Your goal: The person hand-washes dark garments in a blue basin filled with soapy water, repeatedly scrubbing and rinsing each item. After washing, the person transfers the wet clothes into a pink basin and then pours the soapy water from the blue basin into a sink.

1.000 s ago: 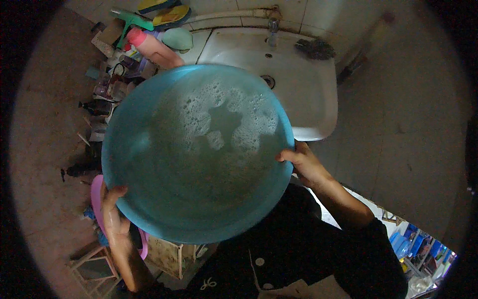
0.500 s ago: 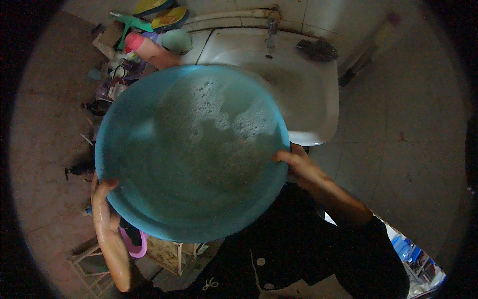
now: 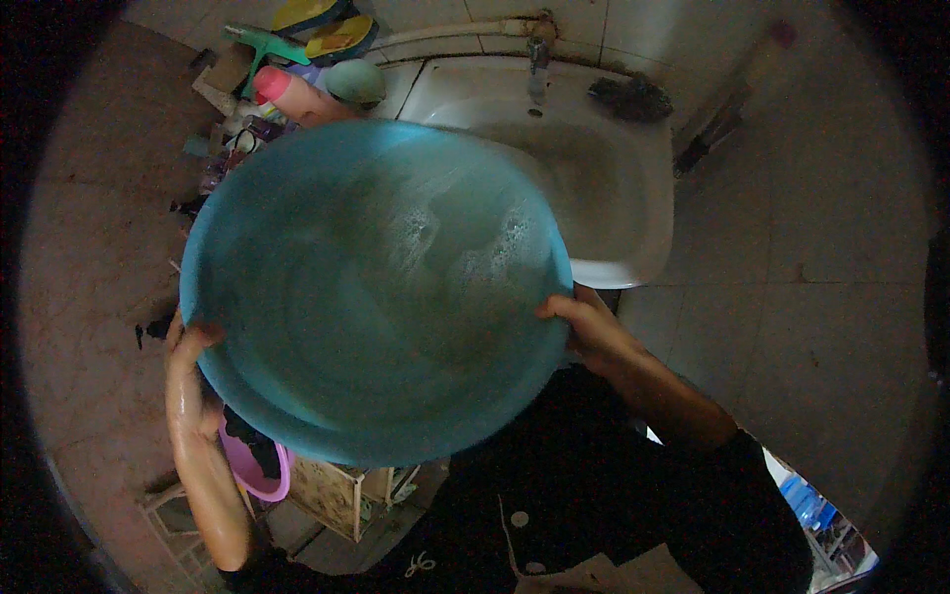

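A large round blue basin (image 3: 327, 396) of cloudy water with patches of white suds (image 3: 416, 233) is held up in front of me. My left hand (image 3: 191, 361) grips its left rim, thumb over the edge and fingers on the outside. On the opposite side my right hand (image 3: 586, 325) is closed on the right rim in the same way. The fingers under both sides are partly hidden by the basin. Its far right edge overlaps the near left part of a white washbasin (image 3: 648, 238), though I cannot tell whether the two touch.
Over the washbasin stands a metal tap (image 3: 537, 69), with a dark scrubber-like bundle (image 3: 630, 98) on the right rim. Bottles, including a pink-capped one (image 3: 297, 96), and yellow slippers (image 3: 338, 37) crowd the far left. Below sit a pink tub (image 3: 262, 480) and a small wooden stand (image 3: 336, 495).
The blue basin has shifted slightly left and away from me, with both hands still on it. The suds patches have shrunk and changed shape. More of the pink tub shows.
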A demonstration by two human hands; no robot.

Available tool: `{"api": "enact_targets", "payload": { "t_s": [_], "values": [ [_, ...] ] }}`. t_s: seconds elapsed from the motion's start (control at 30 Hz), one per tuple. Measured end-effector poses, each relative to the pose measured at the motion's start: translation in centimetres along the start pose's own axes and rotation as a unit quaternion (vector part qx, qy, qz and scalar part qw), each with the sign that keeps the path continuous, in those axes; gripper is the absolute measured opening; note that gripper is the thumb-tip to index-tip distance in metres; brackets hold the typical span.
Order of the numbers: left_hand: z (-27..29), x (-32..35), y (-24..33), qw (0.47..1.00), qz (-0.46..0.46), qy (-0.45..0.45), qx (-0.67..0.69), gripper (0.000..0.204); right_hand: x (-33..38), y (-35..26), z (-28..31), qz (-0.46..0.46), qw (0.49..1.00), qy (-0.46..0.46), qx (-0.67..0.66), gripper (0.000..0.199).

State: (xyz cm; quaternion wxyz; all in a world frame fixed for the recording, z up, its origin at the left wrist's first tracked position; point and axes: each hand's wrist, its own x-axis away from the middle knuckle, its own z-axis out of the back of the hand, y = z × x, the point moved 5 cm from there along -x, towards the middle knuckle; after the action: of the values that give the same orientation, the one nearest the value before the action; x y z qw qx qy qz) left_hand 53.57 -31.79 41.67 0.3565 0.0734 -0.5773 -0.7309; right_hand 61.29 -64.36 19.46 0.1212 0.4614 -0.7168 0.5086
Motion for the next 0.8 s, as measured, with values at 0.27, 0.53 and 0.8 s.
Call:
{"api": "enact_targets", "payload": {
  "t_s": [0.27,0.53,0.8],
  "values": [
    [-1.2,0.4,2.3,0.999,0.006,0.042,-0.016,0.050,-0.2,0.0,-0.6,0.013,0.994,-0.054,-0.089,0.066],
    [-4.1,-0.2,3.8,0.998,-0.011,-0.020,-0.059,0.046,-1.6,1.8,-0.9,-0.021,0.996,-0.033,-0.076,0.059],
    [-6.0,-2.1,4.5,0.986,-0.044,-0.070,-0.148,0.044,-4.5,4.5,-2.1,0.001,0.988,-0.102,-0.120,0.067]
  ]
}}
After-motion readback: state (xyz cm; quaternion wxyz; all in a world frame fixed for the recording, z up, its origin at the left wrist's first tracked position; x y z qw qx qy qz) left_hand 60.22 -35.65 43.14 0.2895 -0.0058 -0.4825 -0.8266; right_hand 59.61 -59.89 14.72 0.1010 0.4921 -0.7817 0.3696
